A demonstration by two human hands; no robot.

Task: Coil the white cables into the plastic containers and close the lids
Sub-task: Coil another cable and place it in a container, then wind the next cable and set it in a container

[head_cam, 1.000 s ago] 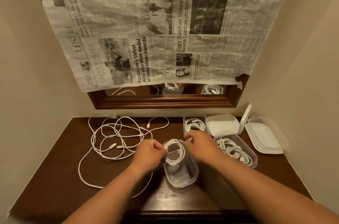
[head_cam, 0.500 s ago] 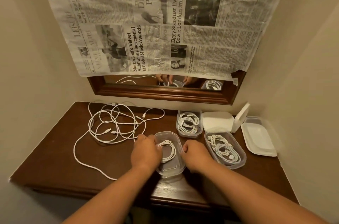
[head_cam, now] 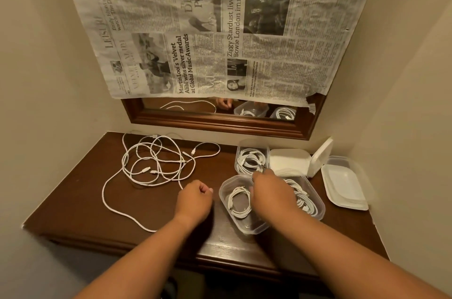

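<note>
Right hand [head_cam: 271,191] just beside coiled cable [head_cam: 238,200]

Dark wooden table [head_cam: 73,205]. Open container [head_cam: 254,229] near front edge. Loose cables [head_cam: 156,164] left of it, second container [head_cam: 241,151] behind it, third container [head_cam: 320,209] just right of it, lids [head_cam: 342,183] farther right.

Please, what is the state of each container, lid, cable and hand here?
Nearest clear plastic container: open, one coiled white cable inside.
Back clear container: open, coiled cable inside.
Right clear container: open, coiled cables inside.
Loose white cables: uncoiled, tangled on the brown wooden table.
White plastic lids: off, lying at the right.
Left hand: fingers curled, beside a loose cable; grip unclear.
Right hand: over the nearest container; fingers hidden.
</note>
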